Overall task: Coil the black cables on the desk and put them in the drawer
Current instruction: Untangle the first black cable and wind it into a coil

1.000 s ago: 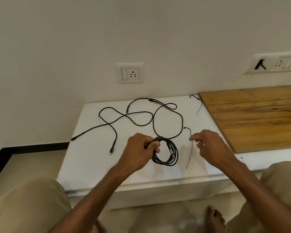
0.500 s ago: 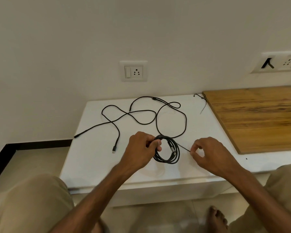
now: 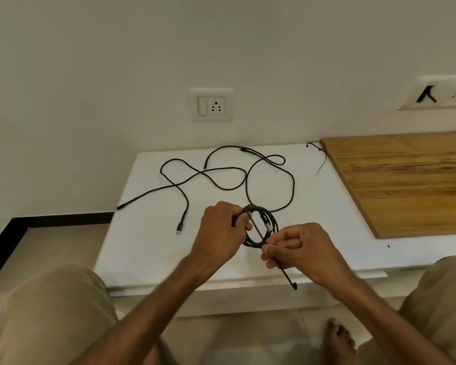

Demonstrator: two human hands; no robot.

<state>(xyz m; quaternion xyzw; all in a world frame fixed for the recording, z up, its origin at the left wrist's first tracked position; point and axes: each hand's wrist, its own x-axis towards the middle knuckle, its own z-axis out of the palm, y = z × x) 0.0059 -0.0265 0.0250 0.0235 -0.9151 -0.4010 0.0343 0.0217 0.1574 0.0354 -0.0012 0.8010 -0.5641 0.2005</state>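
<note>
A coiled black cable (image 3: 270,219) hangs just above the white desk (image 3: 148,248), gripped at its left side by my left hand (image 3: 220,233). My right hand (image 3: 298,248) pinches a thin black tie (image 3: 288,276) that runs across the coil and sticks out below the hand toward the desk's front edge. A long loose black cable (image 3: 292,185) sprawls over the back of the desk, its USB plug (image 3: 179,229) lying at the left. No drawer is in view.
A second thin black tie (image 3: 321,160) lies at the desk's back right, beside a wooden board (image 3: 406,180). Wall sockets (image 3: 212,105) sit above the desk. My knees flank the desk's front edge and a bare foot (image 3: 338,338) is on the floor.
My right hand picked the thin tie up off the desk and brought it left to the coil, where it now lies across the loops. My left hand kept hold of the coil.
</note>
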